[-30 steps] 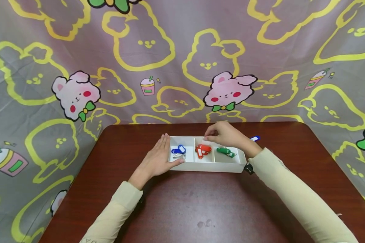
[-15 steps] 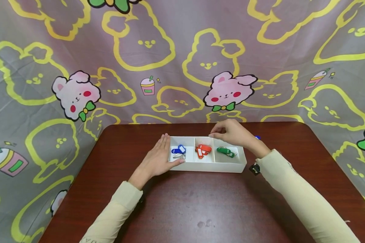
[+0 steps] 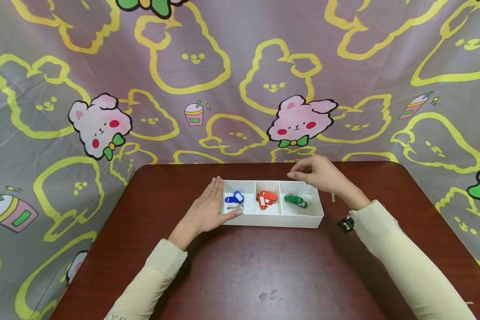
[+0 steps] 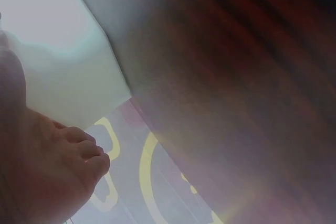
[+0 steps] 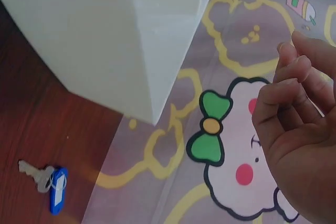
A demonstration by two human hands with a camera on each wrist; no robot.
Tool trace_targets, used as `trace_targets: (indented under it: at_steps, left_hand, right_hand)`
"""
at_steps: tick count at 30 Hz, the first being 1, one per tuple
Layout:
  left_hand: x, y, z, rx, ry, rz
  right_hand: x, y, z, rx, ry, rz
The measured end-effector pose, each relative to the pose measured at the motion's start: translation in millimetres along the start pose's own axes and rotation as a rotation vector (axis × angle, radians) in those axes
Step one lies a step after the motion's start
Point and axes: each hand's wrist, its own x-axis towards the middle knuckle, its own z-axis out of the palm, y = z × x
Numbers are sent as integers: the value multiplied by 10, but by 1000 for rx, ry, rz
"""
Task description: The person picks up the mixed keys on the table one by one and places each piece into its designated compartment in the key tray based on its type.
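Note:
A white three-compartment box (image 3: 272,220) sits on the table. Keys with blue tags (image 3: 235,197) lie in its left compartment, red tags (image 3: 267,198) in the middle one and green tags (image 3: 296,200) in the right one. My left hand (image 3: 206,209) rests against the box's left end with its fingers straight and the thumb over the front edge. Above the right compartment's back edge hovers my right hand (image 3: 318,175), its fingers loosely bent and nothing visible between them. In the right wrist view this hand (image 5: 304,114) is apart from the box.
One key (image 5: 39,176) with a blue tag (image 5: 59,190) lies on the dark wooden table (image 3: 264,266), right of the box. In the head view my right forearm hides part of it. A patterned curtain (image 3: 232,80) hangs behind the table.
My right hand has moved right, from above the middle compartment's back edge to above the right compartment. My left hand and the box have stayed put.

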Motion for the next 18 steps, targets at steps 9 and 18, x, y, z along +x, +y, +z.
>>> trace_targets:
  at_steps: [9,18]
  left_hand:
    - [-8,-11,0,5,-10,-1]
    - [4,-6,-7,0,-2,3]
  right_hand:
    - [-94,90,-115,-15,31,58]
    - [-199,284,-181,-4,64,99]
